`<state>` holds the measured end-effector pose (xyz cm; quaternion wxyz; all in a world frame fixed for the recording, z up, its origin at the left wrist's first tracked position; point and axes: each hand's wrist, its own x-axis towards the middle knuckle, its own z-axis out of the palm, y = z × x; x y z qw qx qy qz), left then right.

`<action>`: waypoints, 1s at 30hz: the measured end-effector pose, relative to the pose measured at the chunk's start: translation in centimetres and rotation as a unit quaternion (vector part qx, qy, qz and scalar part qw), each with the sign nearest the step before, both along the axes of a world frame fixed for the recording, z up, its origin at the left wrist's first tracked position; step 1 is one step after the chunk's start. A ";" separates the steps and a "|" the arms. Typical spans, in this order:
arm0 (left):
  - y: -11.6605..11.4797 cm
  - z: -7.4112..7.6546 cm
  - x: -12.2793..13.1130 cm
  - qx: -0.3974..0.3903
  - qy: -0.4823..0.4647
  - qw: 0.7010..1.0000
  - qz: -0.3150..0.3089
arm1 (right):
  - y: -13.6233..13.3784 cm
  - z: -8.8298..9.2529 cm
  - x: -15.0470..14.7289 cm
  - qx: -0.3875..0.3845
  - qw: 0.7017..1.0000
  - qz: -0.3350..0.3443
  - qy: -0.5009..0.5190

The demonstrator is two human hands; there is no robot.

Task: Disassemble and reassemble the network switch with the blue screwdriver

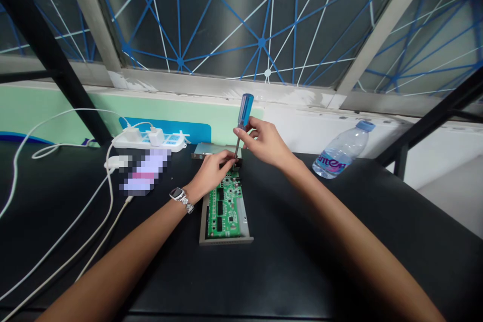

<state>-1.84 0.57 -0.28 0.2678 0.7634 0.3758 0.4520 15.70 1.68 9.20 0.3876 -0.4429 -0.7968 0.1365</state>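
A screwdriver [245, 108] with a clear blue handle stands nearly upright, its tip down at the far end of a green circuit board [226, 206]. My right hand [264, 142] is closed on the lower part of its handle with thumb and fingers. The board sits in a shallow grey metal case [225, 241]. My left hand [213, 173] reaches over the board's far left part, its thumb and fingertips pinched together near the screwdriver's shaft. What lies between those fingertips, if anything, is hidden.
Behind the board lies a grey metal piece [206, 149]. At left are a white power strip [173, 142], cables, a white plug [119, 162] and a blurred-out phone [147, 173]. A plastic bottle [341, 151] leans at right. Black frame bars rise on both sides.
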 end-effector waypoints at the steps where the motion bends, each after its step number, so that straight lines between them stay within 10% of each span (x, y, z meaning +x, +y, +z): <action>1: 0.1 -0.1 0.0 0.002 0.000 1.000 -0.005 | 0.1 0.0 0.1 -0.014 1.000 0.015 0.009; 11: 0.3 -0.1 -0.1 0.011 0.011 1.000 -0.023 | 0.5 0.0 0.3 -0.126 0.979 0.144 0.074; 19: -0.1 0.1 0.1 -0.026 -0.027 0.999 -0.018 | 0.2 -0.3 0.1 -0.079 0.995 0.043 0.041; 30: -0.4 0.5 0.4 -0.026 -0.038 0.999 0.003 | 1.0 -0.8 0.3 -0.203 0.965 0.107 0.128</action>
